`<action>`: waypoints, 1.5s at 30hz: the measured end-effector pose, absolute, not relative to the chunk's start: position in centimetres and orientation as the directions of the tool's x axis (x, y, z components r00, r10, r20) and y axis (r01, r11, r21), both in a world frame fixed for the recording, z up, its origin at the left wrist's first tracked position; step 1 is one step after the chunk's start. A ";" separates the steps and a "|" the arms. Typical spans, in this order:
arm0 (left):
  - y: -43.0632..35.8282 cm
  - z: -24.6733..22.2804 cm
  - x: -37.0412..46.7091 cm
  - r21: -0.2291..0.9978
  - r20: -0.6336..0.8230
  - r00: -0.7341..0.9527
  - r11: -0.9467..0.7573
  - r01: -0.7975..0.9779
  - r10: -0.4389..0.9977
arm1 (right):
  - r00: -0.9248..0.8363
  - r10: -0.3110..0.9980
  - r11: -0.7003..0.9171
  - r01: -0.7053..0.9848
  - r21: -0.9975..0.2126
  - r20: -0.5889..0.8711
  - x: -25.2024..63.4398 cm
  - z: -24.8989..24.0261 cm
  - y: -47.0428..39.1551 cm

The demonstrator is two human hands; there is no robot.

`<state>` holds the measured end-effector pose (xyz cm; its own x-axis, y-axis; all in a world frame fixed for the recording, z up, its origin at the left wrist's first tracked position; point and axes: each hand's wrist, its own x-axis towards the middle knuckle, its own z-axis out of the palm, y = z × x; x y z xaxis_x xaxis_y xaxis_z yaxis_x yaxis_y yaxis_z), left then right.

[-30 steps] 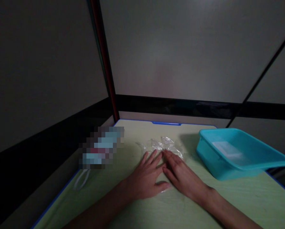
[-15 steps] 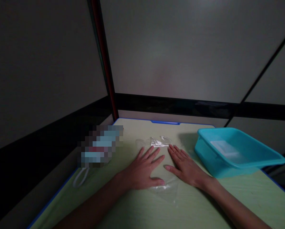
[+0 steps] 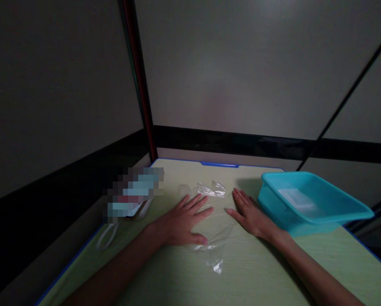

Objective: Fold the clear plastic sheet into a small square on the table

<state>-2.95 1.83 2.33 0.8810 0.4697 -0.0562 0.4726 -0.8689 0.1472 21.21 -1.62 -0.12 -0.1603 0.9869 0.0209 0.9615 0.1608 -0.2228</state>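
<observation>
1. Left hand [image 3: 184,221]: we see it palm down, fingers fanned and thumb out wide, lying over the left part of the clear plastic film [image 3: 213,231]. It is fully spread and grasps nothing. It sits a little further left than a second ago.
2. Right hand [image 3: 249,214]: also palm down and flat, fingers close together, thumb angled towards the film. We find nothing in its grasp. A second ago its fingertips met the left hand's; now a wide gap separates the two. Whether its palm bears on the film's right edge, we cannot tell.
3. Film: it lies on the table [image 3: 257,272] between and partly under the hands. We note more of it exposed, its near end reaching towards us, with creases bunched mainly at the far and near ends. We judge that the outward sweep flattens the middle, leaving the ends less smooth.
4. Right side: a turquoise basin [image 3: 300,227] stands just beyond the right hand, a white sheet [image 3: 295,199] inside.
5. Left side: we record a pixelated item [image 3: 135,193], its identity unreadable, with a white loop [image 3: 106,236] at its near end, well apart from the film.
</observation>
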 end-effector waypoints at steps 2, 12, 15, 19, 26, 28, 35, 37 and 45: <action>1.9 2.4 -3.2 0.144 -0.051 0.880 -0.868 0.475 0.472 | -0.151 0.988 0.152 0.964 -0.219 0.020 21.2 -0.2 -1.6; -0.7 3.2 -0.8 0.215 0.133 0.944 -0.938 0.270 0.303 | -0.131 0.986 0.150 0.963 -0.223 0.099 21.0 -1.0 -1.9; -1.5 3.1 -0.2 0.268 0.118 0.957 -0.937 0.225 0.264 | -0.132 0.979 0.171 0.946 -0.275 0.157 20.9 -0.7 -1.9; -1.4 3.2 -0.6 0.313 0.127 0.943 -0.914 0.257 0.309 | -0.062 0.954 0.193 0.877 -0.440 0.294 20.7 0.2 -1.8; -1.5 3.7 -1.1 0.438 0.179 0.909 -0.858 0.270 0.377 | 0.104 0.917 0.223 0.667 -0.711 0.385 21.3 0.9 -1.3; -1.7 3.1 -0.6 0.457 0.199 0.864 -0.824 0.335 0.462 | 0.108 0.915 0.234 0.643 -0.730 0.388 21.5 0.8 -1.2; -2.1 0.2 1.1 0.347 0.143 0.712 -0.708 0.615 0.688 | -0.058 0.940 0.253 0.777 -0.576 0.335 20.6 0.2 -1.6; -2.1 0.1 1.0 0.269 0.111 0.748 -0.744 0.611 0.654 | -0.117 0.937 0.279 0.816 -0.506 0.329 20.4 0.0 -1.7; -1.2 0.6 -0.2 0.170 0.094 0.822 -0.823 0.542 0.562 | -0.276 0.952 0.298 0.932 -0.206 0.129 20.8 -0.5 -1.8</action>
